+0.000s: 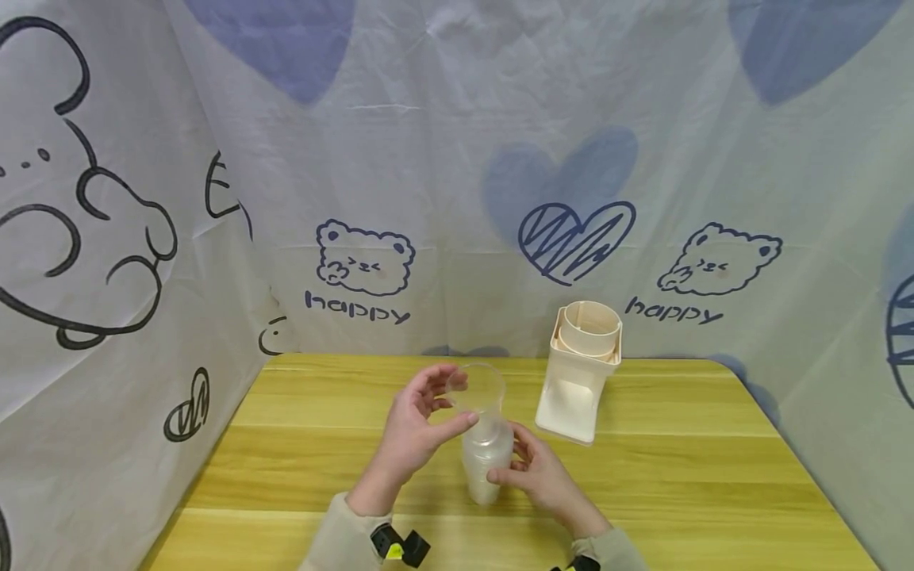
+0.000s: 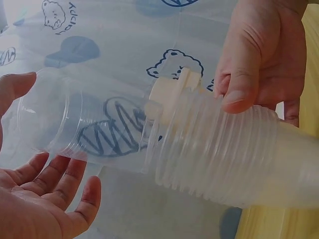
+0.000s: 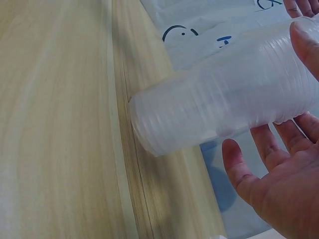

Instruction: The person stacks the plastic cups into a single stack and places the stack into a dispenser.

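My left hand holds a clear plastic cup, thumb on one side and fingers on the other. The cup stands above a stack of clear plastic cups, its near end close to the ridged rims at the stack's top. Around the upper part of the stack, my right hand grips with thumb and fingers. In the right wrist view the stack shows its closely nested ridges and narrower lower end. Whether the single cup touches the stack I cannot tell.
A cream plastic holder with a round ring on top stands at the back right of the wooden table. Behind and to the left hangs a white cloth printed with bears and hearts.
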A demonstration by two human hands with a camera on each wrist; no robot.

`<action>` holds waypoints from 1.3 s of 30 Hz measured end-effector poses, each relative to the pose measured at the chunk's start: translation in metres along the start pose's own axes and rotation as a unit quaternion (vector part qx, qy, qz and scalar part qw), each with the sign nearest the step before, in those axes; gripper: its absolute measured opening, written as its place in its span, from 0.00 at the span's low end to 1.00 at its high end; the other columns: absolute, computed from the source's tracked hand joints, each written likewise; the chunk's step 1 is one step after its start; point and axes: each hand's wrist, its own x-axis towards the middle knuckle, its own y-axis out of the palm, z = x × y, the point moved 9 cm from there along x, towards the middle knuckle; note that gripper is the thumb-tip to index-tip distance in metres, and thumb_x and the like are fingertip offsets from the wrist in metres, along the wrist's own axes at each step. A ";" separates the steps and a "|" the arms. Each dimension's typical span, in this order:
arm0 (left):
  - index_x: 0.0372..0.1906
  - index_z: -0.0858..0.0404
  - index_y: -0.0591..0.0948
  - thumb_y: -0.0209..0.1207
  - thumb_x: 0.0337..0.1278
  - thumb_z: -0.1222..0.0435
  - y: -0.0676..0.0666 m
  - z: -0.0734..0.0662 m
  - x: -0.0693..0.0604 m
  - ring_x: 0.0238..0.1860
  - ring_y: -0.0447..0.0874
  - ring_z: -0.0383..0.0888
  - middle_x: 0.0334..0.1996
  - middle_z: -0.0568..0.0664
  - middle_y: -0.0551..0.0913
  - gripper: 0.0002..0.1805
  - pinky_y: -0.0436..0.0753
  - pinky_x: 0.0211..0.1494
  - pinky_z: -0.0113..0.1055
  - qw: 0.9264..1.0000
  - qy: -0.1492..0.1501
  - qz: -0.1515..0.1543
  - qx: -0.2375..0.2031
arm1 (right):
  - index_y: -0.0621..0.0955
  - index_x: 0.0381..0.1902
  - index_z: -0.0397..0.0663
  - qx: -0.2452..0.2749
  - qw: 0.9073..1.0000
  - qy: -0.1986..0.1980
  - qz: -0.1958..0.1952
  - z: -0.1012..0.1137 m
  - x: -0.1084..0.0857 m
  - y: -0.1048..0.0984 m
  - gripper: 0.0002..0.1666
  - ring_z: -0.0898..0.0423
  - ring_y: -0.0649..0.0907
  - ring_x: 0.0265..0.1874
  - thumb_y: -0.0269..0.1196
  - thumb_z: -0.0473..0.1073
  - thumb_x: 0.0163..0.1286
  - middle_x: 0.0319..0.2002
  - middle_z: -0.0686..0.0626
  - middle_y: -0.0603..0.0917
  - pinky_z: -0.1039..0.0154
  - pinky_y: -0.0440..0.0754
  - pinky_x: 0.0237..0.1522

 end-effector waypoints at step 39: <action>0.64 0.64 0.73 0.72 0.50 0.64 0.016 0.053 -0.012 0.55 0.75 0.53 0.57 0.56 0.76 0.34 0.75 0.57 0.54 0.988 -0.062 0.107 0.092 | 0.61 0.73 0.37 0.007 1.000 0.006 0.007 -0.001 0.000 0.001 0.45 0.42 0.70 0.65 0.70 0.35 0.62 0.67 0.36 0.69 0.57 0.78 0.56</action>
